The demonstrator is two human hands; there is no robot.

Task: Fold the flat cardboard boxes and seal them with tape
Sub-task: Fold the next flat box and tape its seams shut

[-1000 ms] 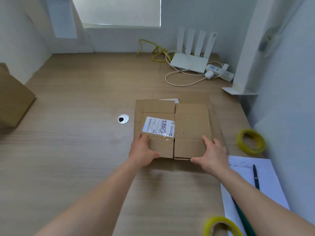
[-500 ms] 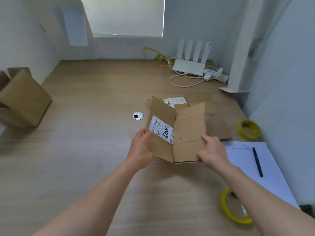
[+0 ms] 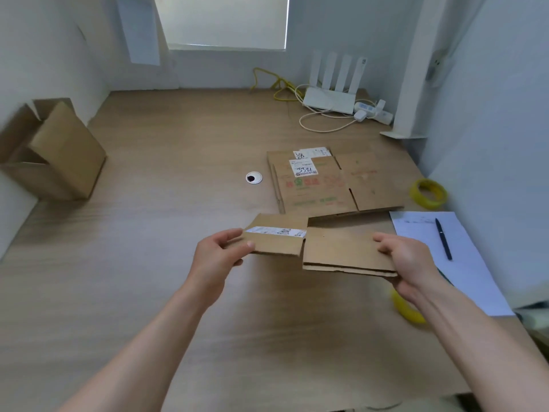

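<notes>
A light wood-grain tabletop (image 3: 148,263) fills most of the view, with a round white cable grommet (image 3: 254,177) set into it near the middle. At the far edge, against the wall, a white router (image 3: 329,99) stands with four antennas upright; a yellow cable (image 3: 274,84) coils to its left, and a white cable (image 3: 320,123) loops in front of it. A white power strip (image 3: 374,110) lies just to the router's right. On the right side of the tabletop lies a white sheet of paper (image 3: 463,263) with a dark pen (image 3: 443,238) resting on it. A window with a pale blind (image 3: 225,20) sits above the far wall.
</notes>
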